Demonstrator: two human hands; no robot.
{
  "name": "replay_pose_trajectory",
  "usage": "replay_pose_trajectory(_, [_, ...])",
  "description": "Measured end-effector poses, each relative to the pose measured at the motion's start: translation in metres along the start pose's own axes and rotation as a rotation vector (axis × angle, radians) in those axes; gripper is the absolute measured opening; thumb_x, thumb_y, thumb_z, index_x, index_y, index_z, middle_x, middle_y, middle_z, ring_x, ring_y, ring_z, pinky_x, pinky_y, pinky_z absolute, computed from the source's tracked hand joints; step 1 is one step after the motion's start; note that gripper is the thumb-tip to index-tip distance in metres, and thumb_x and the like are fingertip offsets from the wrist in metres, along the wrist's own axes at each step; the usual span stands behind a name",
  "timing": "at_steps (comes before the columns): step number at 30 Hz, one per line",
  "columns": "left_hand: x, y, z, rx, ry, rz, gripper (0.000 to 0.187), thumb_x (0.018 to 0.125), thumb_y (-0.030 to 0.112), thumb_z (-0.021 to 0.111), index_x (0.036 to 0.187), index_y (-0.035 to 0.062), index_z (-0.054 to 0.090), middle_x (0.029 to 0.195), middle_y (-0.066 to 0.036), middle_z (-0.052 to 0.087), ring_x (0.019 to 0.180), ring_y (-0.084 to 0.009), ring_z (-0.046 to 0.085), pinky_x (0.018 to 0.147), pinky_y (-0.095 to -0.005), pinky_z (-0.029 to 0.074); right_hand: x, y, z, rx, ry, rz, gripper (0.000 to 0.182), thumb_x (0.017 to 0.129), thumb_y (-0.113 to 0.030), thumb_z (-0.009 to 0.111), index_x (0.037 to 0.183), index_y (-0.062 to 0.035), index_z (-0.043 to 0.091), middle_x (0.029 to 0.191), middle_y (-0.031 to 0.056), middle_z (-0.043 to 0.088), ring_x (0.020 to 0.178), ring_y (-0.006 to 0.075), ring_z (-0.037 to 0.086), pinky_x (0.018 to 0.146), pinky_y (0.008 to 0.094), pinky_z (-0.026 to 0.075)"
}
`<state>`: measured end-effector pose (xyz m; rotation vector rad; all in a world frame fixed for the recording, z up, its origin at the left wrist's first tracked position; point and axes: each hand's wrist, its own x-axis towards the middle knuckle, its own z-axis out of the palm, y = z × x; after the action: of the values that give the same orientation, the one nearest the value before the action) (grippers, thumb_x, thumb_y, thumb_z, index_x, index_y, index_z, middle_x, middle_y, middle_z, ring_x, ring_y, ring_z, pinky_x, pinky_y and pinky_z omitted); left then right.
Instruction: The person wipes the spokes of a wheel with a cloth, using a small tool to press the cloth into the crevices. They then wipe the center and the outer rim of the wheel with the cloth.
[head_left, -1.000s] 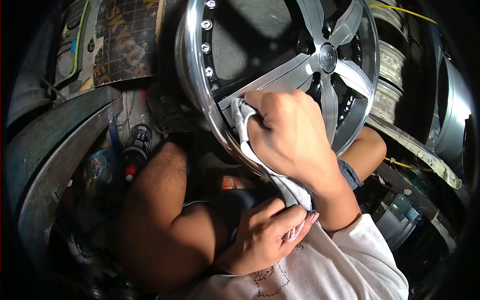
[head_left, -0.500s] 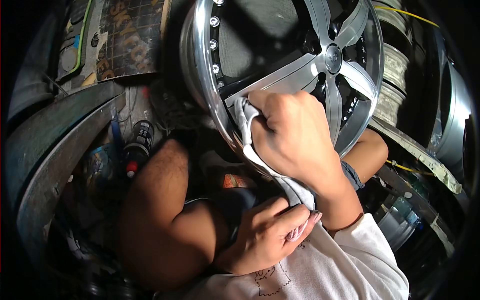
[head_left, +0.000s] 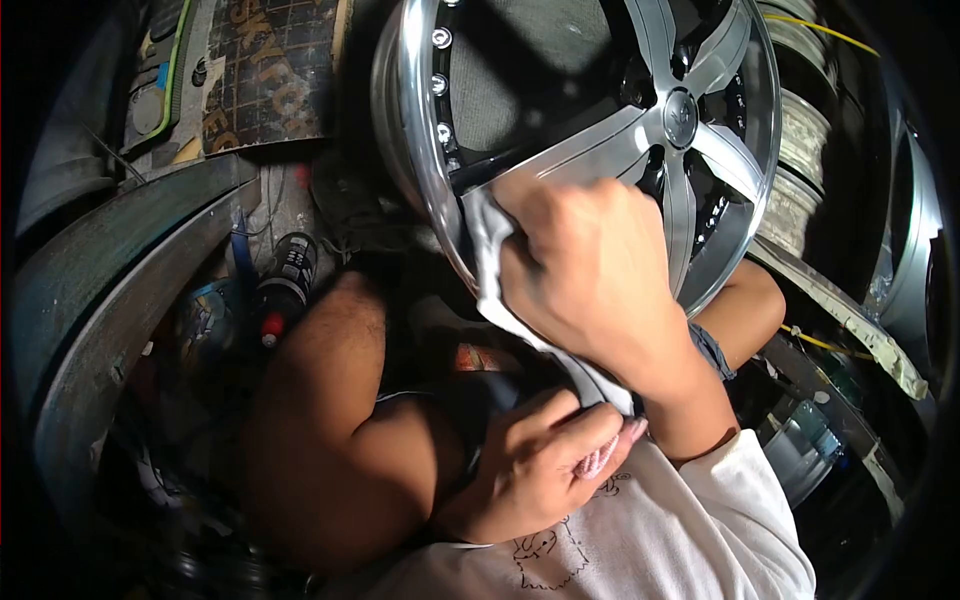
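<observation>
A car wheel rim (head_left: 590, 150) with polished silver spokes, black recesses and a bright outer lip stands in front of me. My right hand (head_left: 590, 260) is closed over a grey-white cloth (head_left: 487, 250), pressed against the end of the lower left spoke by the lip. Slight motion blur covers the knuckles, and the fingertips are hidden. From there the cloth runs down to my left hand (head_left: 540, 460), closed on its lower end close to my shirt. A pinkish fold shows between the left fingers.
A dark bottle with a red cap (head_left: 285, 285) stands left of my bent knee. Beyond it are a curved metal piece (head_left: 130, 250) and a worn board (head_left: 270, 80). More rims (head_left: 800, 130) are stacked at right, near a clear plastic container (head_left: 800, 445).
The view has shifted slightly, so the wheel appears a little further right. My right hand has moved slightly with the cloth against the spoke; the left keeps its hold.
</observation>
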<state>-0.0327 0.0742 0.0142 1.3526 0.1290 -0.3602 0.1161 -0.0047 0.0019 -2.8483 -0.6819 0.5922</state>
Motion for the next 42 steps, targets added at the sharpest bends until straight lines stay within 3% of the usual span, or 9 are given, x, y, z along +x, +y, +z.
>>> replay_pose_trajectory(2, [0.002, -0.001, -0.004, 0.043, -0.075, 0.031, 0.015, 0.085, 0.013, 0.085, 0.092, 0.0074, 0.074, 0.076, -0.012, 0.059, 0.061, -0.0295, 0.062, 0.056, -0.0402, 0.049, -0.008, 0.006, 0.001, 0.065, -0.027, 0.016, 0.01, 0.07, -0.008, 0.063, 0.077, -0.0024, 0.06, 0.058, 0.0206, 0.053, 0.058, 0.0448, 0.059, 0.055, 0.0509, 0.048])
replay_pose_trajectory(5, [0.003, 0.0, 0.002, 0.005, 0.014, -0.03, 0.015, 0.085, 0.013, 0.086, 0.09, 0.0078, 0.073, 0.076, -0.011, 0.058, 0.06, -0.029, 0.061, 0.056, -0.0401, 0.048, 0.009, 0.006, -0.006, 0.013, 0.036, 0.004, 0.011, 0.076, -0.015, 0.065, 0.071, -0.006, 0.064, 0.059, 0.0205, 0.062, 0.056, 0.0429, 0.065, 0.054, 0.0505, 0.053])
replay_pose_trajectory(14, [0.004, -0.003, 0.005, 0.004, 0.016, 0.01, 0.015, 0.085, 0.014, 0.085, 0.089, 0.0079, 0.072, 0.076, -0.01, 0.059, 0.06, -0.0289, 0.06, 0.055, -0.0401, 0.049, 0.004, 0.009, 0.0, 0.112, 0.045, 0.025, 0.016, 0.076, -0.014, 0.066, 0.065, -0.0033, 0.06, 0.058, 0.021, 0.06, 0.057, 0.0437, 0.064, 0.054, 0.0517, 0.052])
replay_pose_trajectory(18, [0.001, -0.006, 0.003, 0.017, -0.026, 0.041, 0.016, 0.085, 0.014, 0.085, 0.089, 0.0077, 0.072, 0.076, -0.01, 0.059, 0.059, -0.0287, 0.06, 0.055, -0.0399, 0.049, -0.001, 0.01, 0.002, 0.147, 0.021, 0.065, 0.011, 0.073, -0.002, 0.061, 0.08, 0.0016, 0.067, 0.063, 0.0248, 0.056, 0.062, 0.0456, 0.061, 0.057, 0.0489, 0.049])
replay_pose_trajectory(21, [0.002, -0.003, 0.003, 0.029, -0.019, 0.008, 0.015, 0.085, 0.014, 0.086, 0.09, 0.0078, 0.073, 0.076, -0.01, 0.058, 0.059, -0.0287, 0.06, 0.055, -0.0396, 0.049, 0.003, 0.009, 0.001, 0.161, 0.049, 0.036, 0.016, 0.077, -0.013, 0.066, 0.065, -0.0034, 0.061, 0.055, 0.0218, 0.057, 0.056, 0.0448, 0.062, 0.053, 0.0515, 0.052])
replay_pose_trajectory(26, [0.002, -0.002, 0.002, 0.015, -0.019, 0.016, 0.016, 0.084, 0.014, 0.086, 0.091, 0.0075, 0.073, 0.075, -0.01, 0.057, 0.059, -0.0291, 0.06, 0.056, -0.0402, 0.05, 0.003, 0.011, 0.003, 0.186, 0.061, 0.052, 0.017, 0.078, -0.013, 0.065, 0.065, -0.0029, 0.061, 0.057, 0.0228, 0.058, 0.056, 0.0455, 0.062, 0.054, 0.0524, 0.052])
replay_pose_trajectory(29, [0.002, -0.001, 0.002, 0.014, -0.032, 0.029, 0.016, 0.084, 0.013, 0.086, 0.093, 0.0076, 0.074, 0.074, -0.01, 0.057, 0.059, -0.0293, 0.06, 0.056, -0.0403, 0.05, -0.003, 0.011, 0.0, 0.141, -0.042, 0.087, 0.011, 0.073, -0.003, 0.059, 0.08, 0.0026, 0.065, 0.063, 0.026, 0.054, 0.063, 0.0477, 0.059, 0.059, 0.0502, 0.048])
replay_pose_trajectory(30, [0.001, -0.001, 0.002, 0.017, -0.034, 0.041, 0.016, 0.084, 0.013, 0.086, 0.094, 0.0077, 0.074, 0.074, -0.01, 0.057, 0.059, -0.0294, 0.06, 0.056, -0.0403, 0.05, -0.004, 0.011, 0.001, 0.108, 0.007, 0.056, 0.018, 0.078, -0.012, 0.064, 0.064, -0.0023, 0.06, 0.057, 0.0228, 0.058, 0.056, 0.0458, 0.062, 0.055, 0.0523, 0.053])
replay_pose_trajectory(42, [0.002, -0.001, 0.003, 0.047, -0.016, -0.011, 0.015, 0.085, 0.012, 0.085, 0.093, 0.0078, 0.073, 0.076, -0.011, 0.059, 0.06, -0.0297, 0.062, 0.057, -0.0393, 0.051, 0.003, 0.016, -0.002, 0.115, 0.082, 0.04, 0.017, 0.078, -0.014, 0.064, 0.066, -0.002, 0.063, 0.058, 0.0237, 0.059, 0.057, 0.0451, 0.064, 0.055, 0.0516, 0.053])
